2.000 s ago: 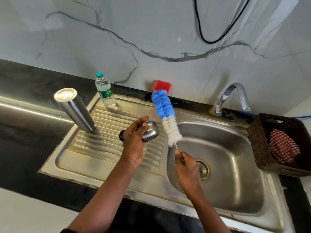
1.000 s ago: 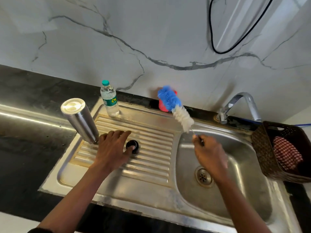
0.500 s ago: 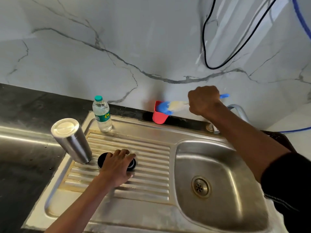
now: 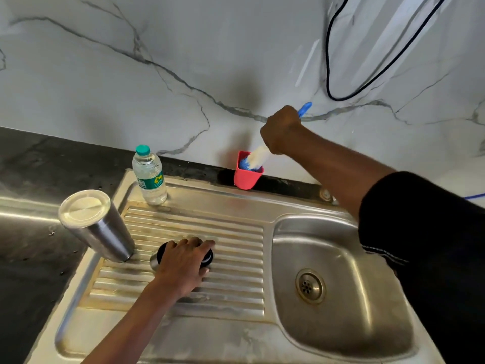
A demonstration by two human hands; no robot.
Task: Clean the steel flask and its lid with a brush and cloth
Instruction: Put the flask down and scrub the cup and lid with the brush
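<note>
The steel flask (image 4: 97, 227) stands upside down at the left edge of the ribbed draining board (image 4: 231, 271). Its lid (image 4: 208, 256) lies on the ribs just right of the flask, mostly covered by my left hand (image 4: 183, 264), whose fingers curl over it. Far back, my right hand (image 4: 282, 130) grips the handle of the bottle brush (image 4: 258, 156). The brush points head-down, with its blue tip inside the red cup (image 4: 246, 177) at the wall. The handle's blue end sticks out above my fist.
A small water bottle (image 4: 149, 177) with a green cap stands at the back of the draining board. The sink basin (image 4: 349, 306) with its drain is on the right, partly hidden by my right arm. A black cable (image 4: 328, 61) hangs on the marble wall.
My left hand set the lid down on the draining board and stays on it. My right hand carried the brush from over the basin to the red cup and lowered its head in.
</note>
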